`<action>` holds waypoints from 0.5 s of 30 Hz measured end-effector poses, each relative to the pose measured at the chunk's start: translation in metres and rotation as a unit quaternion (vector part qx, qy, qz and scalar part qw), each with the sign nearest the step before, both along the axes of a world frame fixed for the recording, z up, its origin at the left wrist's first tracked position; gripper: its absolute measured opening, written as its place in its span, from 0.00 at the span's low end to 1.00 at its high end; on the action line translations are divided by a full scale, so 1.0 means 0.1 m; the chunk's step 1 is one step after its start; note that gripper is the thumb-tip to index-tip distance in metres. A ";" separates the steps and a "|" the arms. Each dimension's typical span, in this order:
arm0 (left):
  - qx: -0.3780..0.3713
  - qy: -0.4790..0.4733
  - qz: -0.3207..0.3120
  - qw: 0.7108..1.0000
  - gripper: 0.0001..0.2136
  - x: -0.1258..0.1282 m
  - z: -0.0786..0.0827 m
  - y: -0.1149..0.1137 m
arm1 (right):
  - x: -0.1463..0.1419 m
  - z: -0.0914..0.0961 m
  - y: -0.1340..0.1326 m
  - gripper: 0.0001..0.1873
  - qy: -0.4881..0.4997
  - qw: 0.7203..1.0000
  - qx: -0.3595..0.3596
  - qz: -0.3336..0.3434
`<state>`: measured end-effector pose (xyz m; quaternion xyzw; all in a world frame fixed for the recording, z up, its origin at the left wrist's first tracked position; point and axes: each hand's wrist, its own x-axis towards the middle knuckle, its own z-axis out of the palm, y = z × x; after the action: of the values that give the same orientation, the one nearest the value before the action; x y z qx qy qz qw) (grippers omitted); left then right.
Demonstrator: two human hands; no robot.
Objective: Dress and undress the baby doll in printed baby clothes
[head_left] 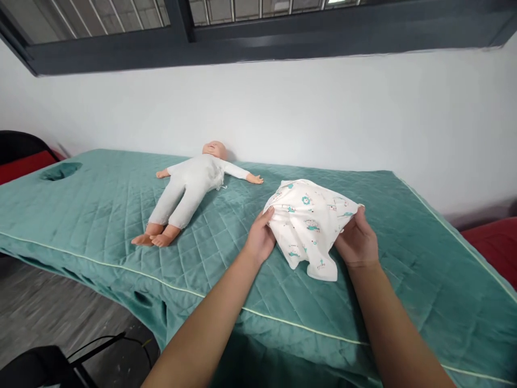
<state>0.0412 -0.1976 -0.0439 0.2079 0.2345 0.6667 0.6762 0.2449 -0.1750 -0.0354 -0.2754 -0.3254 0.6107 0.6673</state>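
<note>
A small white baby garment [311,221] with teal and dark animal prints is spread between my two hands, just over the green bed. My left hand [262,237] pinches its left edge, thumb on top. At its right edge, my right hand [359,237] grips a corner between thumb and fingers; some of those fingers are hidden under the cloth. Its lower part hangs down in two short flaps. To the left, a baby doll [197,180] in a white body suit lies on its back, arms spread, head toward the wall and bare feet toward the front edge.
The bed's quilted green cover [100,215] has a face hole [60,171] at the left end. Behind stands a white wall [283,118] under a dark window frame [323,37]. Red seats show at both sides. A black object [40,369] and a cable are at lower left.
</note>
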 end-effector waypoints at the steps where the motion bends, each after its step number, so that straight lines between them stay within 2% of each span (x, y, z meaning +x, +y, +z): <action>1: 0.001 0.003 -0.004 1.000 0.19 0.00 -0.01 0.00 | 0.00 0.02 -0.01 0.15 0.005 1.000 0.007 0.000; 6: -0.024 0.017 -0.032 0.999 0.16 0.00 -0.07 0.00 | 0.06 0.07 -0.13 0.23 -0.001 1.000 0.030 -0.004; 11: -0.050 0.015 -0.042 0.998 0.15 0.03 -0.04 0.03 | 0.13 0.03 -0.25 0.12 -0.010 0.998 0.065 0.005; 13: -0.045 0.011 -0.038 0.998 0.13 0.05 -0.04 0.04 | 0.07 0.09 -0.31 0.11 -0.033 0.996 0.074 0.023; 15: -0.042 0.011 -0.041 0.998 0.11 0.07 -0.06 0.06 | -0.08 0.23 -0.39 0.11 -0.081 0.991 0.095 0.046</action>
<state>0.0484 -0.1913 -0.0495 0.1963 0.2613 0.6259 0.7081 0.2370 -0.2139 -0.0120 -0.2439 -0.4474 0.5830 0.6328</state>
